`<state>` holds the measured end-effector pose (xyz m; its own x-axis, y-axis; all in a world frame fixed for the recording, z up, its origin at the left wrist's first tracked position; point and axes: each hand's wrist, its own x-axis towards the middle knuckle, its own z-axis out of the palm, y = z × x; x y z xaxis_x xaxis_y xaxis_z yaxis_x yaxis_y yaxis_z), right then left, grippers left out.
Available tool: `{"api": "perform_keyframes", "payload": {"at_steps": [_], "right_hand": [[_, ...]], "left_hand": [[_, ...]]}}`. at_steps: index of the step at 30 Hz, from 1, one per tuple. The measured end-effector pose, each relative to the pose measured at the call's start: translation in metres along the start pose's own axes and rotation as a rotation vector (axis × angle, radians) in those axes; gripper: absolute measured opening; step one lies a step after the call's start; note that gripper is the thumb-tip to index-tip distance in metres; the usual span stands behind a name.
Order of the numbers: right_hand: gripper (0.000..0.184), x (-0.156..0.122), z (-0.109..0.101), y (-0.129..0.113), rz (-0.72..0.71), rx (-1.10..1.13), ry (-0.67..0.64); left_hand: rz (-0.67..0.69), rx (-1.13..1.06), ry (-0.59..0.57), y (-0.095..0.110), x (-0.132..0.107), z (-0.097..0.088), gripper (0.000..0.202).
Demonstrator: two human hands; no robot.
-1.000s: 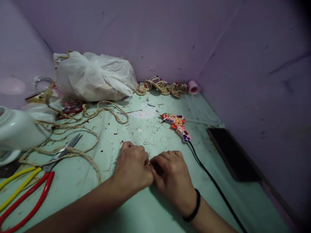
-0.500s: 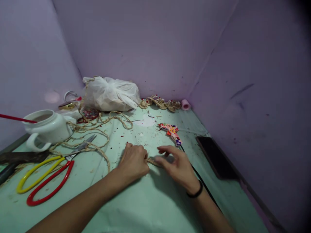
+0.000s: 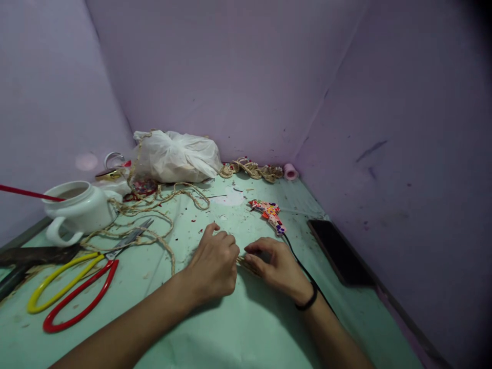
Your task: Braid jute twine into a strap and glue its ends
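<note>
Rope piece point(image 3: 243, 262) lies pinched between curled left hand point(image 3: 215, 264) and right hand point(image 3: 279, 266).

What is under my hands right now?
A short piece of braided jute cord shows between the left hand and right hand; the hands cover its ends.

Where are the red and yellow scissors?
In the head view, the scissors lie at the left of the table, near the white jug, blades by the rope.

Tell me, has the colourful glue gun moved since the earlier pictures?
No. The glue gun lies in the same place, between the white patch and the dark phone; only the camera shifted.
</note>
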<state>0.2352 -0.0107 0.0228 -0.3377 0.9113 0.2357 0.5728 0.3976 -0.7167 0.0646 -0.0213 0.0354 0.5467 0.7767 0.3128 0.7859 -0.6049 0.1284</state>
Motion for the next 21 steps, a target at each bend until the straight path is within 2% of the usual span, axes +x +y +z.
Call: {"api": "perform_keyframes", "payload": {"at_steps": [5,7,9,11,12,13,14,17,18,19,21], "right_hand": [[0.007,0.003,0.009,0.001,0.135,0.389,-0.079],[0.010,0.006,0.012,0.003,0.177,0.489,-0.074],[0.017,0.009,0.013,0.005,0.234,0.569,-0.041],[0.023,0.012,0.012,0.008,0.310,0.671,0.001],[0.025,0.013,0.010,0.009,0.345,0.722,0.023],[0.027,0.013,0.009,0.010,0.375,0.772,0.041],[0.028,0.013,0.007,0.009,0.399,0.822,0.053],[0.029,0.013,0.005,0.004,0.454,0.971,0.039],[0.029,0.013,0.006,0.001,0.468,1.021,0.018],[0.029,0.013,0.007,-0.002,0.480,1.070,-0.006],[0.030,0.012,0.011,-0.008,0.497,1.152,-0.059]], "left_hand": [[0.247,0.081,0.110,-0.010,0.003,-0.005,0.013],[0.299,0.081,0.176,-0.011,0.004,-0.008,0.019],[0.283,0.028,0.327,-0.009,0.002,-0.012,0.025],[0.184,-0.110,0.533,-0.002,-0.003,-0.014,0.022],[0.104,-0.217,0.594,0.003,-0.006,-0.014,0.017],[0.005,-0.343,0.595,0.008,-0.010,-0.012,0.013],[-0.106,-0.485,0.516,0.013,-0.013,-0.008,0.013],[-0.484,-0.941,0.072,0.023,-0.016,0.012,0.024],[-0.598,-1.117,-0.016,0.024,-0.015,0.018,0.020],[-0.712,-1.280,-0.031,0.024,-0.013,0.024,0.019],[-0.803,-1.462,0.060,0.019,-0.007,0.029,0.039]]}}
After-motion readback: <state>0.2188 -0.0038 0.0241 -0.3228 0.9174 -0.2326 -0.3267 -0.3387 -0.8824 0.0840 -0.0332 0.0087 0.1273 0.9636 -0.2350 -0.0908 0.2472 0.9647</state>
